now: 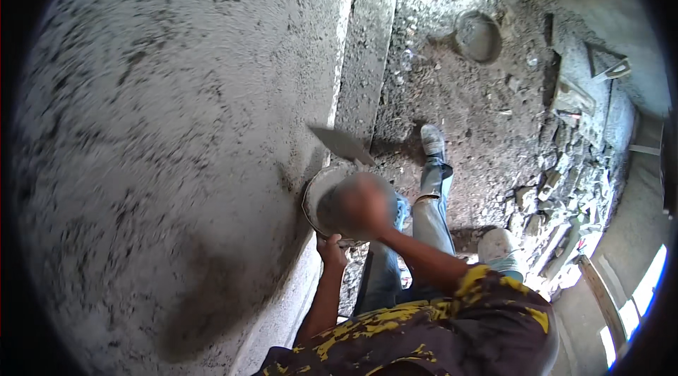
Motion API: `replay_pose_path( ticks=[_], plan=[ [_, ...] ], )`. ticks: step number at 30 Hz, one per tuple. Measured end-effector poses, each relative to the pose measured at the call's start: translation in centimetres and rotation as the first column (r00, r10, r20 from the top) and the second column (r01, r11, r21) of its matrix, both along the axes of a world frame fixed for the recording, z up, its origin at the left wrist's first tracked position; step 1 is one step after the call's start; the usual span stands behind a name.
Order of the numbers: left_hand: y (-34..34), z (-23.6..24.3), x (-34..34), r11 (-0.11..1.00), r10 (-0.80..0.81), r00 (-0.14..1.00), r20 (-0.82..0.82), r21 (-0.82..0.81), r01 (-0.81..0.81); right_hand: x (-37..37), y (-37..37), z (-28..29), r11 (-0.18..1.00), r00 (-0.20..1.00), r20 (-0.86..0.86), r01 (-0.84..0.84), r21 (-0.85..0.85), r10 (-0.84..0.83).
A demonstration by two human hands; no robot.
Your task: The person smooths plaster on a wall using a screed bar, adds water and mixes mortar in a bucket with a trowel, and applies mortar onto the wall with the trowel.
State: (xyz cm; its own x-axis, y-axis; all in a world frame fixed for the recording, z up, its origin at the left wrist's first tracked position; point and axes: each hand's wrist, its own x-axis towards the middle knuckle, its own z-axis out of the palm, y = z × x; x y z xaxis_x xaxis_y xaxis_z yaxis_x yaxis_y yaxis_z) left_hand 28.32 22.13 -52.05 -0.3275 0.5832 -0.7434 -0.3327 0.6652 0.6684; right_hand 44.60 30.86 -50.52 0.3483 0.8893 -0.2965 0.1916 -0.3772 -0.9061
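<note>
- Although blur softens its outline, the right grip (364, 203) appears closed about the handle of a trowel (341, 143), whose pointed metal blade projects toward the wall side; the handle itself is hidden.
- Left grip (332, 252): clamped on the near edge of a shallow round bowl (318, 185), thumb at the rim.
- Bowl: held in front of the body, beneath the right grip and close beside the wall; whether it touches the wall cannot be told. Its contents are lost in the blur, so the amount of material left cannot be judged.
- Wall (162, 114): grey and coarse over the whole stretch in view, with pits, ridges and a darker patch (201, 298) low down, either damp or shadow. Judged from this texture, covering is well advanced, while an even surface is not yet reached.
- Trowel blade: apart from the wall face as far as the view shows; no contact is evident.
- Plank (367, 51): flat along the wall's foot, strewn with grey crumbs.
- Pan (460, 40): round, well apart on the littered ground (466, 114), grey inside.
- Rubble (565, 192): heaped toward the opposite side.
</note>
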Motion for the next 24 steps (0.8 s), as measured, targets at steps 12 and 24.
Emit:
replay_pose_path(
  ticks=[12, 24],
  plan=[
    [6.7, 5.7, 12.9, 0.709, -0.594, 0.701, -0.394, 0.155, 0.688, 16.1, -2.1, -0.7, 0.614, 0.632, 0.157, -0.615, -0.495, 0.759],
    [11.1, 5.5, 19.6, 0.892, -0.403, 0.915, -0.008, 0.222, 0.394, 27.3, -2.3, 0.4, 0.747, 0.766, -0.082, -0.64, -0.182, 0.637]
  ],
)
